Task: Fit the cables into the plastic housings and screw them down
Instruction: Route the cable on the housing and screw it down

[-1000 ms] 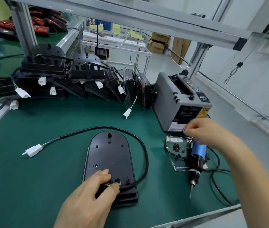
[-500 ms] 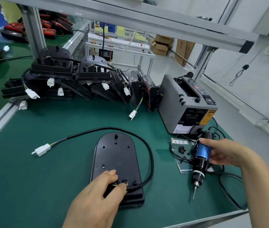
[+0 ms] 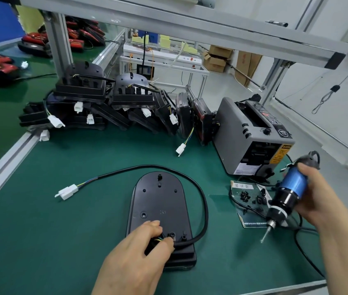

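A black plastic housing point(image 3: 159, 201) lies flat on the green mat, rounded end away from me. Its black cable point(image 3: 204, 201) loops out of the near end, round the right side and off left to a white connector point(image 3: 67, 191). My left hand point(image 3: 134, 258) rests on the housing's near end, thumb and forefinger pinching the coloured wires beside a screw hole. My right hand point(image 3: 317, 196) grips a blue and black electric screwdriver point(image 3: 287, 193), lifted off the mat, its bit tilted down and left towards the housing.
A grey tape dispenser point(image 3: 251, 135) stands at the right. A card with small black screws point(image 3: 247, 196) lies in front of it. Several finished black housings point(image 3: 109, 103) with white connectors are stacked along the back. The screwdriver's cord point(image 3: 305, 254) trails near the front right edge.
My right hand closed round the screwdriver, raised it off the mat and tilted it. My left hand stayed on the housing's near end.
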`<action>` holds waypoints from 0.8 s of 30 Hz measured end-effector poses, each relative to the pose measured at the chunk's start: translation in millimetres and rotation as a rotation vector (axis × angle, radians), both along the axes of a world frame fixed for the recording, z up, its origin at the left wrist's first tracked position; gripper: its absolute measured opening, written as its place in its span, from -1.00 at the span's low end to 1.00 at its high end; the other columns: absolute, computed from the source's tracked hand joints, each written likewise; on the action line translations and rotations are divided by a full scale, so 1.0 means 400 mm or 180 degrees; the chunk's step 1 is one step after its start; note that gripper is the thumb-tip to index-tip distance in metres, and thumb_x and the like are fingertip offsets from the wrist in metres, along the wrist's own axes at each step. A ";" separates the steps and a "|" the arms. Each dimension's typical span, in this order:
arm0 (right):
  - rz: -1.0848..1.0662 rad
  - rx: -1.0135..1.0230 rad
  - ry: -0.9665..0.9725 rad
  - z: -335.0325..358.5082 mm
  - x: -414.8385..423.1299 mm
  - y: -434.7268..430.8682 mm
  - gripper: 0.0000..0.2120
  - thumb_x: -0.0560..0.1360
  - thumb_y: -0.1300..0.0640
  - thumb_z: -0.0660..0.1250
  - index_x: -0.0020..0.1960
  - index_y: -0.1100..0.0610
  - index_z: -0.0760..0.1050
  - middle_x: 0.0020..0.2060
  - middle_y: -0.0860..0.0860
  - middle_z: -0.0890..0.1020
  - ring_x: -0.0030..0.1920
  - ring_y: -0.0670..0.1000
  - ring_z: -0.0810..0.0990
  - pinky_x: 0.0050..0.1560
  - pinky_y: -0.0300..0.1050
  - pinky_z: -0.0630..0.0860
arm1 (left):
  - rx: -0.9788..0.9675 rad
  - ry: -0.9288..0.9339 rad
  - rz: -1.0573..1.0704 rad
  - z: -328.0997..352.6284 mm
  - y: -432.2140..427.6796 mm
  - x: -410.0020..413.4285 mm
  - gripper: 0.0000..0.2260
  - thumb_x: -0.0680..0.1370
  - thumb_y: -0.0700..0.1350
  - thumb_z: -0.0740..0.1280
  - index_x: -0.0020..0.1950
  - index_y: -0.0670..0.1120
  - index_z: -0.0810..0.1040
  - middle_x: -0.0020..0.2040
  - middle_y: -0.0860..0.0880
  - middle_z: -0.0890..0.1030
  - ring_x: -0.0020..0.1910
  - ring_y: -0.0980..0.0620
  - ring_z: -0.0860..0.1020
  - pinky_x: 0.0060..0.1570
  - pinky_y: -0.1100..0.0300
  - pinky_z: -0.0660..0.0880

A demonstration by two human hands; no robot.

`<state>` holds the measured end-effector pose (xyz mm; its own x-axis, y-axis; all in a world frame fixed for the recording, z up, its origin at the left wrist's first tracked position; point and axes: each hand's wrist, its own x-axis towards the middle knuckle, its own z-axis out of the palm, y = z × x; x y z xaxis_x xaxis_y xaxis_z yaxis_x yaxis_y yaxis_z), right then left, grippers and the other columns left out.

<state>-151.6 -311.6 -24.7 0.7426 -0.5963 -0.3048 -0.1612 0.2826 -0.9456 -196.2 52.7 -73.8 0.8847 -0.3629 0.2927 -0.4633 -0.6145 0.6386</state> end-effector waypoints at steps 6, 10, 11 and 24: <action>-0.0477 0.0408 -0.1056 0.041 0.013 0.087 -0.66 0.36 -0.14 0.37 -0.06 0.09 0.45 -0.36 -0.06 0.56 -0.38 -0.04 0.55 -0.25 -0.08 0.61 | 0.0096 0.0263 -0.0173 0.017 -0.002 -0.009 -0.83 0.39 0.05 0.35 -0.02 0.19 0.57 0.05 0.31 0.58 0.01 0.24 0.57 -0.19 0.41 0.49; -0.0382 0.0882 -0.1614 0.061 0.026 0.134 -0.70 0.41 -0.05 0.35 -0.06 0.16 0.40 -0.21 0.11 0.62 -0.07 0.10 0.67 -0.05 0.11 0.60 | -0.0499 0.0420 0.0420 0.002 -0.015 -0.008 -0.90 0.48 0.16 0.20 -0.08 0.32 0.48 0.10 0.62 0.37 0.20 0.54 0.31 0.01 0.65 0.28; -0.0340 0.0825 -0.1680 0.065 0.030 0.145 -0.70 0.43 -0.04 0.33 -0.04 0.18 0.40 -0.17 0.14 0.65 -0.03 0.13 0.68 -0.03 0.11 0.60 | -0.0666 0.0610 0.0710 -0.008 -0.014 -0.009 -0.95 0.46 0.17 0.26 -0.10 0.31 0.47 0.08 0.69 0.29 0.19 0.61 0.23 0.00 0.68 0.23; 0.0593 0.0645 -0.2057 0.111 0.062 0.345 -0.76 0.42 -0.01 0.32 -0.03 0.15 0.50 -0.30 0.02 0.58 -0.43 -0.05 0.46 -0.26 -0.20 0.53 | -0.0483 0.0991 0.0640 -0.028 -0.015 -0.004 -0.90 0.43 0.20 0.30 -0.07 0.31 0.45 0.09 0.72 0.22 0.18 0.64 0.16 -0.01 0.70 0.17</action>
<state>-126.8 -173.5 19.6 0.8967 -0.4198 0.1403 0.3525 0.4856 -0.7999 -198.0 46.5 -84.8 0.9885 -0.1466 0.0362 -0.1132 -0.5612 0.8199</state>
